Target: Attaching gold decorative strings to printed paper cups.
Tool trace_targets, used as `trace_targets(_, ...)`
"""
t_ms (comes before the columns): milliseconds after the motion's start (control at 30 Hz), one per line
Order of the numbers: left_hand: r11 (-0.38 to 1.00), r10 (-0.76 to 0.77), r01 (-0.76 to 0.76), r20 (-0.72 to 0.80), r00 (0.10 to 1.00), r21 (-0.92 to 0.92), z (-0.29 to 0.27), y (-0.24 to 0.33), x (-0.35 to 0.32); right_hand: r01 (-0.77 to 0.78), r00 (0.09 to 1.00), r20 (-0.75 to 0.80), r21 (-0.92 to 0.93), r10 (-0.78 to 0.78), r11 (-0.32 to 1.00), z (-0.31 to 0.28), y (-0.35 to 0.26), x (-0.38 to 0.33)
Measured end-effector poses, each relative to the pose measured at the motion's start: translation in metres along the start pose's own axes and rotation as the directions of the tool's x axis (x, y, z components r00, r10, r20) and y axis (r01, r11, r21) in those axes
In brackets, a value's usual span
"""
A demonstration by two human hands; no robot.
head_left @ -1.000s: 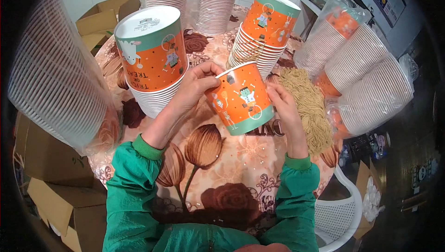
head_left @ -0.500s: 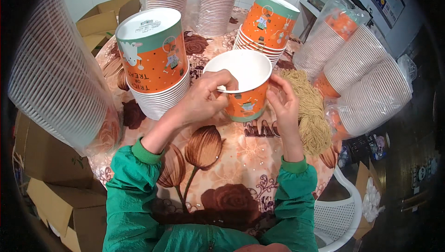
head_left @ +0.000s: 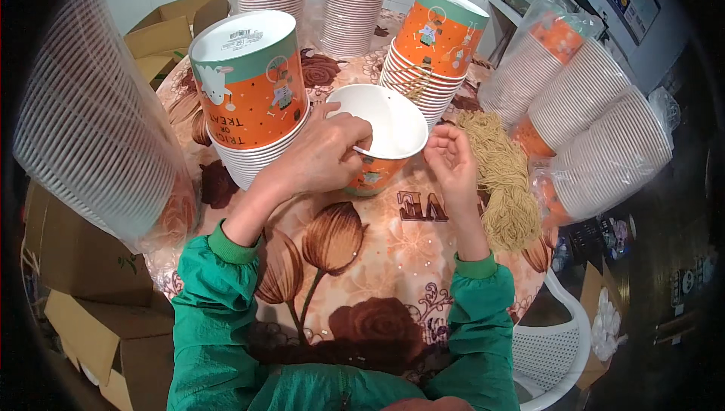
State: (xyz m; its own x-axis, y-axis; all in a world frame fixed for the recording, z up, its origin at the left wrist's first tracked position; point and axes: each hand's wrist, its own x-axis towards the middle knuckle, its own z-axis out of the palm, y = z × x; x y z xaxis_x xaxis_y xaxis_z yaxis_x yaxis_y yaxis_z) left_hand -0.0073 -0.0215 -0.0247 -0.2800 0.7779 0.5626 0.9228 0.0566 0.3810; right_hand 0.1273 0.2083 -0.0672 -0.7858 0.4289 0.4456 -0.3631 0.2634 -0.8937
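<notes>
A white-lined paper bucket (head_left: 389,131), orange with a green base band, stands tilted at the middle of the table. My left hand (head_left: 325,150) grips its near left rim, the fingertips reaching over into the inside. Whether those fingers also pinch something small is hidden. Close beside the right rim is my right hand (head_left: 451,160), its fingers curled in toward the thumb. Anything between them is too small to make out. A bundle of tan cord (head_left: 498,177) lies just right of that hand.
Upturned bucket stacks stand at the left (head_left: 249,101) and back right (head_left: 434,41), the latter with thin cord on its side. Wrapped bucket stacks (head_left: 98,124) lean at the far left, with others (head_left: 604,154) lying at the right. Cardboard boxes (head_left: 113,335) and a white chair (head_left: 551,350) flank the table.
The bucket has shifted slightly left and tipped more. My right hand has come off its side, and its fingers have curled. My left hand stays on the rim.
</notes>
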Motion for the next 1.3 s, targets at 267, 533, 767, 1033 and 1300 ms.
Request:
trace_targets(267,0.998,0.034,-0.035,-0.011,0.999,-0.05,0.008,0.01,0.0,0.327,0.943,0.222,-0.463,-0.249,0.824,0.008,-0.013,-0.008)
trace_targets(533,0.995,0.047,-0.041,0.055,0.997,-0.092,0.008,0.02,0.001,0.304,0.952,0.191,-0.497,-0.24,0.813,0.002,-0.007,-0.007)
trace_targets(767,0.981,0.079,-0.091,0.076,0.994,0.169,0.0,0.009,-0.003,0.246,0.969,0.097,-0.393,-0.226,0.886,-0.015,0.001,0.0)
trace_targets(1033,0.99,0.09,-0.1,0.095,0.991,0.104,0.012,0.011,-0.003,0.398,0.891,0.138,-0.698,-0.433,0.596,-0.002,-0.021,-0.004)
trace_targets(1300,0.987,0.077,-0.076,-0.006,0.997,0.143,0.017,0.021,-0.005,0.59,0.802,0.424,-0.674,-0.422,0.444,0.034,-0.052,-0.019)
